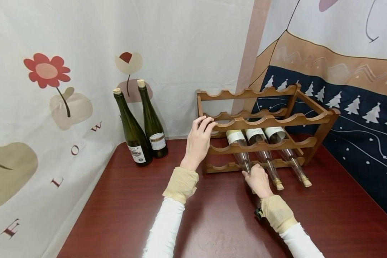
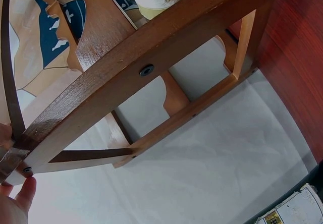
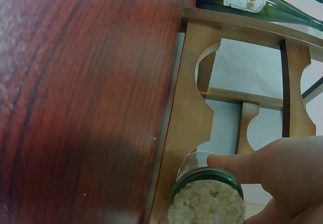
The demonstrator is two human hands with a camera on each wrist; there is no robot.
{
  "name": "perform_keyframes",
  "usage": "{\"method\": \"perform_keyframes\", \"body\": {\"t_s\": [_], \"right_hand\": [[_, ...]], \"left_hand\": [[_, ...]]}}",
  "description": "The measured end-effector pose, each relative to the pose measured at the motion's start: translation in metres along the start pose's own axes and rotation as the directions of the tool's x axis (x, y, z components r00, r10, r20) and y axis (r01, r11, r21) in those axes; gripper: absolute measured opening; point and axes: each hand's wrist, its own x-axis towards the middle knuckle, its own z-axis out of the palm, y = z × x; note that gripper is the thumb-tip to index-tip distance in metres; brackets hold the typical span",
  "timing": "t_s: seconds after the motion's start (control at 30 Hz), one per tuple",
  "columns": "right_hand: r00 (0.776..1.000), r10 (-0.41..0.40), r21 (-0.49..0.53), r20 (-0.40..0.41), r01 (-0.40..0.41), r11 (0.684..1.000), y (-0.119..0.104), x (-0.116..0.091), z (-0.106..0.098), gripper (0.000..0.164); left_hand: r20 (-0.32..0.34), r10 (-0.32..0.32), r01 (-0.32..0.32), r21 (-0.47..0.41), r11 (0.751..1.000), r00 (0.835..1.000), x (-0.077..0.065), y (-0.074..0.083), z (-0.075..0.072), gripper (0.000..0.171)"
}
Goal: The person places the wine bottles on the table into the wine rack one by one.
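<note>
A two-tier wooden wine rack (image 1: 264, 123) stands on the table, with three clear, cork-stopped wine bottles lying in its lower tier, necks pointing forward. My left hand (image 1: 198, 141) grips the rack's upper front left corner; in the left wrist view the thumb (image 2: 26, 193) presses the outer side of the wood. With my right hand (image 1: 258, 181) I hold the leftmost wine bottle (image 1: 243, 157) by its neck. Its cork (image 3: 206, 204) fills the lower part of the right wrist view. Beside it lie the middle bottle (image 1: 267, 159) and the right bottle (image 1: 289, 154), untouched.
Two green corked bottles, one in front (image 1: 133, 134) and one behind (image 1: 153, 125), stand upright left of the rack on the dark red table (image 1: 125, 215). A printed curtain (image 1: 187, 53) hangs behind and along both sides. The rack's upper tier holds no bottles.
</note>
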Motion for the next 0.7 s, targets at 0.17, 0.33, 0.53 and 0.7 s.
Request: {"method": "perform_keyframes", "body": {"t_s": [0.17,0.33,0.53,0.7], "right_hand": [[1.000,0.014,0.024,0.018,-0.015,1.000,0.0007,0.0004,-0.0001,0.044],[0.998,0.039,0.041,0.049,-0.041,0.998,0.0018,0.0007,-0.0017,0.043],[0.996,0.032,0.045,0.086,-0.036,0.998,0.0031,0.0012,-0.0034,0.041],[0.992,0.054,0.066,0.113,-0.061,0.996,0.0038,0.0020,-0.0043,0.036]], "left_hand": [[-0.005,-0.002,0.002,-0.005,1.000,1.000,-0.0001,-0.0001,0.0002,0.029],[-0.006,-0.001,0.001,-0.007,1.000,1.000,0.0003,-0.0001,0.0001,0.029],[0.004,-0.003,0.003,-0.005,1.000,1.000,0.0000,0.0000,-0.0005,0.029],[0.007,-0.002,0.002,-0.002,1.000,1.000,-0.0001,-0.0003,0.0000,0.030]]}}
